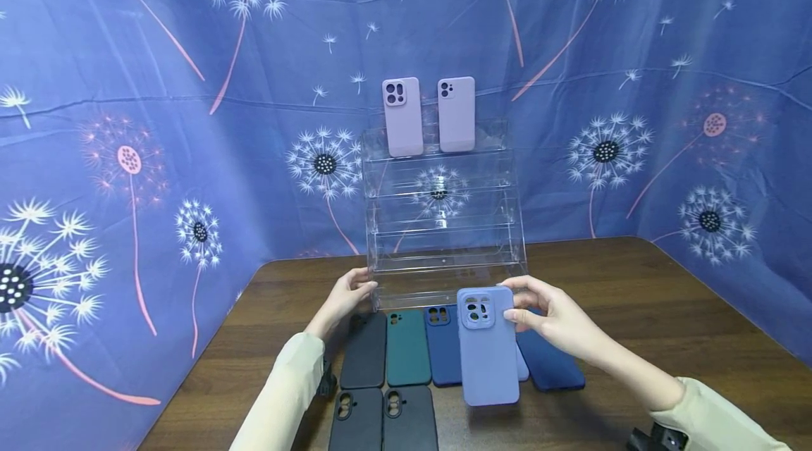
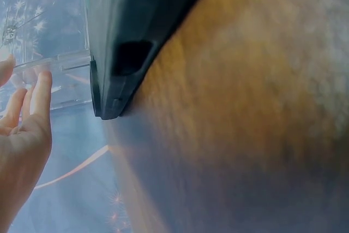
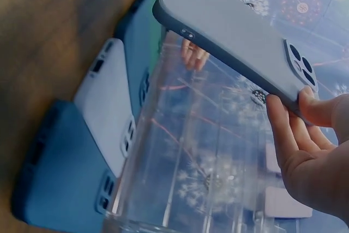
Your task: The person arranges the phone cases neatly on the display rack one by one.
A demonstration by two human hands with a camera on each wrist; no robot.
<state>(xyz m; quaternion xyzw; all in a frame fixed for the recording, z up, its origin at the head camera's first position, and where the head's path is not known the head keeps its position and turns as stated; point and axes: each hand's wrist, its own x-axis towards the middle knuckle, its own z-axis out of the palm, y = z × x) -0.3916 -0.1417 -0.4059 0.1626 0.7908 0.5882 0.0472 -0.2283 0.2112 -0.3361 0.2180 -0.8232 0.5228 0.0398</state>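
Note:
My right hand pinches a light blue phone case by its upper right edge, thumb on the back and fingers behind. The case is upright in the air in front of the clear tiered display rack, its camera cutout at the top. In the right wrist view, the phone case slants above the rack. My left hand is at the rack's lower left corner. The left wrist view shows its fingers fairly straight, fingertips right at the clear plastic edge.
Two pale pink phone cases stand on the rack's top tier. Before the rack lie black, green, dark blue, pale and navy cases, with two black cases nearer. A dandelion-print cloth hangs behind.

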